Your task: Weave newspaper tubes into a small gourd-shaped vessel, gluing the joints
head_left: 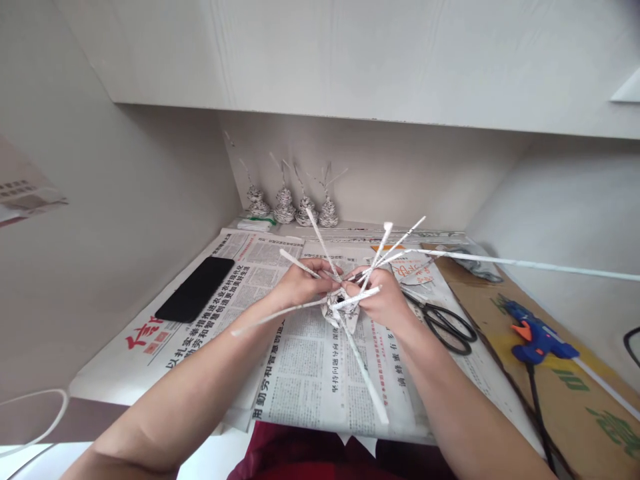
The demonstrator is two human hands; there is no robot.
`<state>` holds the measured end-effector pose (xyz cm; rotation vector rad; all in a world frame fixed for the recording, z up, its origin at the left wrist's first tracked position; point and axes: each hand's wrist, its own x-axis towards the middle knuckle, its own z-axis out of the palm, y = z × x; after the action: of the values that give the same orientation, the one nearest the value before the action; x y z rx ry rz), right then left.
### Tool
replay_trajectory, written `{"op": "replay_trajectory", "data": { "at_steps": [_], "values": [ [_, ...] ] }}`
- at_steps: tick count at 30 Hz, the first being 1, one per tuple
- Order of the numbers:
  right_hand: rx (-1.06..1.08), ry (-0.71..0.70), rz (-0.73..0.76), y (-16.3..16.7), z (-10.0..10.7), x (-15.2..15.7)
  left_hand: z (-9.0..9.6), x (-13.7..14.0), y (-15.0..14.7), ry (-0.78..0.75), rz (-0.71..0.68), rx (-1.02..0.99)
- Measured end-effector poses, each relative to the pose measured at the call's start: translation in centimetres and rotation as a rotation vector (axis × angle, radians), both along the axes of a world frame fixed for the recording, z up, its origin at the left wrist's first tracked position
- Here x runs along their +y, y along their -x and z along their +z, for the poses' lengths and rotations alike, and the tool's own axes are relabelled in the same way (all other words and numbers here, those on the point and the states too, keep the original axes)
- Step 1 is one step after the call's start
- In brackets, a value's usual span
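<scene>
Pinching paper strips (pixel 322 241), both hands (pixel 304 285) (pixel 384 299) hold the small paper piece (pixel 353 321) between them, just below the fingertips.

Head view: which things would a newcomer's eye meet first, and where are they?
Probably first the white paper strips, spreading like spokes at the centre, around the left hand and right hand. Next, perhaps, the blue glue gun on the cardboard at right. At the back, four gourd-shaped paper pieces stand in a row.
</scene>
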<state>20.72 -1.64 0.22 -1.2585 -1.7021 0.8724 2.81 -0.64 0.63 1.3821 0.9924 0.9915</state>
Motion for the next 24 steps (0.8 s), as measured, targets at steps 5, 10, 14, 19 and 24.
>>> {"op": "replay_trajectory", "data": {
  "at_steps": [5,10,14,19,24],
  "values": [
    [0.057,0.06,0.049,-0.4,0.4,-0.1,0.8,0.7,1.6,0.091,-0.145,-0.047],
    [0.069,0.118,0.067,-0.5,0.2,0.0,2.0,1.5,3.9,0.08,-0.322,0.103],
    [0.096,0.151,0.083,-0.3,0.0,0.2,1.8,1.9,3.9,0.115,-0.155,0.085],
    [0.161,0.218,0.125,0.2,0.2,-0.2,1.2,0.8,1.8,0.143,-0.234,-0.026],
    [0.145,0.242,0.169,0.1,0.6,-0.5,0.7,0.5,1.1,0.07,-0.176,0.016]
  ]
}}
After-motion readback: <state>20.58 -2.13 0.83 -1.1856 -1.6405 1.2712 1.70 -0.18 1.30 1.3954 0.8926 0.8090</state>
